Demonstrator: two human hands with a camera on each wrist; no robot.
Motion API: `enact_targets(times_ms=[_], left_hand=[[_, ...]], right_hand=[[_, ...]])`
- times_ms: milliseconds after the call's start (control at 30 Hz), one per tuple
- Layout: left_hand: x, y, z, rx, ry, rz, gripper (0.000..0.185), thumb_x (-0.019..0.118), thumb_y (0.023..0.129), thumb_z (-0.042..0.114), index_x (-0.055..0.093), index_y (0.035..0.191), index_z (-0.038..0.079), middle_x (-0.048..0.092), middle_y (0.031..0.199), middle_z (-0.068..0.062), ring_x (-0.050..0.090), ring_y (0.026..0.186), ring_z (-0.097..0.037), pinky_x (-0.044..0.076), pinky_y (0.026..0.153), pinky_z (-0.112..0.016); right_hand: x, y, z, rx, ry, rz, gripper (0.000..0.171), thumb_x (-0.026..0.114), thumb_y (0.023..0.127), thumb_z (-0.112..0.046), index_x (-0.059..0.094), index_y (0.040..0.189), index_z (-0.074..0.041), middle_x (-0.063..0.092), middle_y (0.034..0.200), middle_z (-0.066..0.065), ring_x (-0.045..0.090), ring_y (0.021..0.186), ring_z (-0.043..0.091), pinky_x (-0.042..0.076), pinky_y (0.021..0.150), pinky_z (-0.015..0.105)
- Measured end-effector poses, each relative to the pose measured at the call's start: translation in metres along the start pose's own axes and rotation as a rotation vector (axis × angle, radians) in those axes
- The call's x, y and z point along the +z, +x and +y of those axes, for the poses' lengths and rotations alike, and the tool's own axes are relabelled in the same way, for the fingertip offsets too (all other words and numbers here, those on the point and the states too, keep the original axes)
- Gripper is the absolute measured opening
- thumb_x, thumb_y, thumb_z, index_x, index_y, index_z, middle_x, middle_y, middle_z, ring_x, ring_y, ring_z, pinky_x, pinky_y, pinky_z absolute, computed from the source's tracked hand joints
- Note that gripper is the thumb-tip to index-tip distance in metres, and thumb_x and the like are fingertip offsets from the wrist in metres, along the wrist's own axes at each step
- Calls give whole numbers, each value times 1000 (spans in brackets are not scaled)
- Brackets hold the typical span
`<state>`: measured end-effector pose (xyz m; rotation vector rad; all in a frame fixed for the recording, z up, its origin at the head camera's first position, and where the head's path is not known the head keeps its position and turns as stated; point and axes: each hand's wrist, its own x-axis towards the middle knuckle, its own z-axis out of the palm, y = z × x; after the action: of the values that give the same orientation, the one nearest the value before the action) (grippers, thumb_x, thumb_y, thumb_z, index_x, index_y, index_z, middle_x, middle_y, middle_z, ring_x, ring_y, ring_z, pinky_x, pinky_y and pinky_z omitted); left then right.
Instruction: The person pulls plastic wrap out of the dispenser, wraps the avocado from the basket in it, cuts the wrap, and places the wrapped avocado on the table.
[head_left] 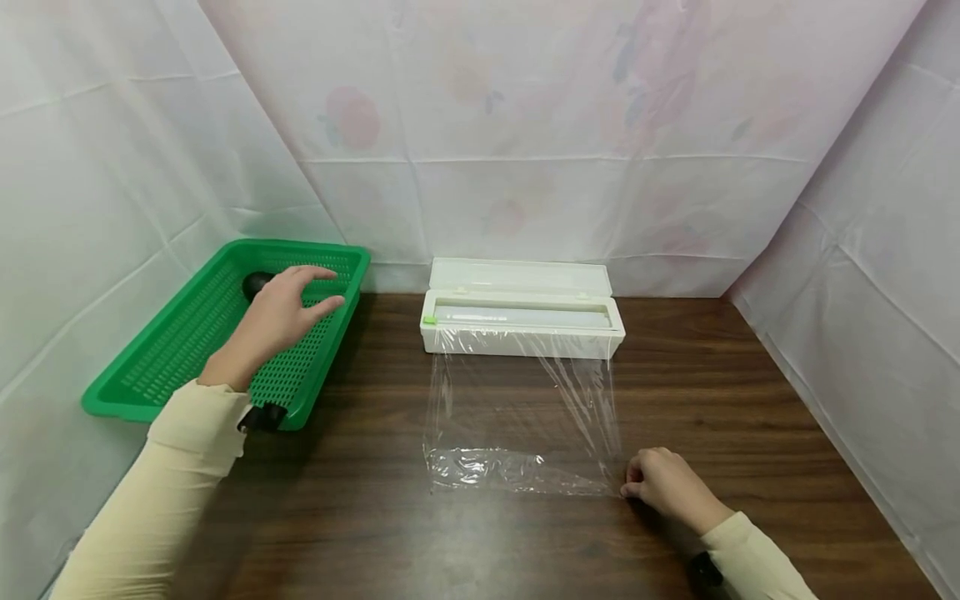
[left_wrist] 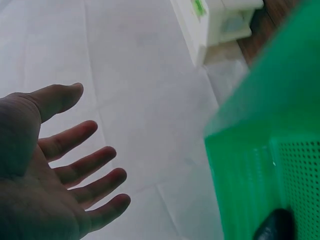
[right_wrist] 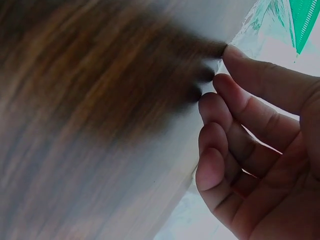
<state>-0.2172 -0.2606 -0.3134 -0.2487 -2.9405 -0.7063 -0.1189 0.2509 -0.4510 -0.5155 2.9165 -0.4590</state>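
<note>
Dark object [head_left: 257, 284] in the green basket [head_left: 187, 333] is mostly hidden behind the left hand [head_left: 273, 317]; cannot identify it. Right wrist view is blurred; the film edge barely shows there. Left hand's grip: fingers spread and straight above the basket, holding nothing. Right hand [head_left: 667, 483]: fingers curled, thumb and fingertips [right_wrist: 220, 82] pinching the near right corner of the cling film [head_left: 521, 417]. Film runs flat across the tabletop [head_left: 750, 400] from the open white dispenser box [head_left: 522, 321], near edge crumpled.

One green basket [head_left: 187, 333] — one wrap dispenser [head_left: 522, 321] — one dark object [head_left: 257, 283].
</note>
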Motion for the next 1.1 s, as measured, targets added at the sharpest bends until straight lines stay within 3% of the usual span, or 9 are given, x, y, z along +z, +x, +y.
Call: enact_targets(times_ms=[267, 567, 733, 967, 1100], left_hand=[[-1, 15, -34, -81, -15, -11, 67, 52, 98, 47, 38, 147, 4, 31, 152, -28, 27, 138, -50, 28, 106, -68], [-4, 32, -70, -129, -21, -32, 76, 47, 97, 55, 32, 150, 2, 25, 154, -31, 25, 136, -54, 27, 103, -70], [-10, 36, -77, -147, -42, -46, 77, 45, 98, 55, 30, 151, 1, 22, 155, -33, 24, 135, -56, 27, 103, -71], [-18, 45, -83, -190, -54, -76, 79, 42, 99, 55, 25, 152, -1, 24, 151, -36, 41, 123, -53, 31, 102, -69], [-22, 49, -87, -213, -48, -80, 82, 42, 98, 57, 24, 152, -2, 24, 151, -37, 33, 129, -55, 31, 102, -69]], right_hand=[[2, 0, 1, -5, -13, 15, 31, 82, 73, -17, 55, 57, -20, 50, 61, -10, 40, 57, 5, 35, 55, 23], [4, -1, 1, 10, -3, 24, 31, 82, 73, -17, 56, 58, -19, 50, 62, -10, 41, 57, 4, 35, 55, 23], [3, -1, 2, 12, -8, 27, 31, 82, 73, -17, 55, 57, -20, 50, 62, -10, 41, 57, 5, 35, 55, 23], [3, -2, 1, 27, 0, 21, 31, 82, 73, -17, 55, 58, -19, 50, 63, -9, 41, 58, 5, 35, 56, 24], [3, -4, 0, 35, 8, 11, 30, 82, 74, -17, 56, 59, -19, 50, 63, -9, 41, 58, 5, 35, 56, 23]])
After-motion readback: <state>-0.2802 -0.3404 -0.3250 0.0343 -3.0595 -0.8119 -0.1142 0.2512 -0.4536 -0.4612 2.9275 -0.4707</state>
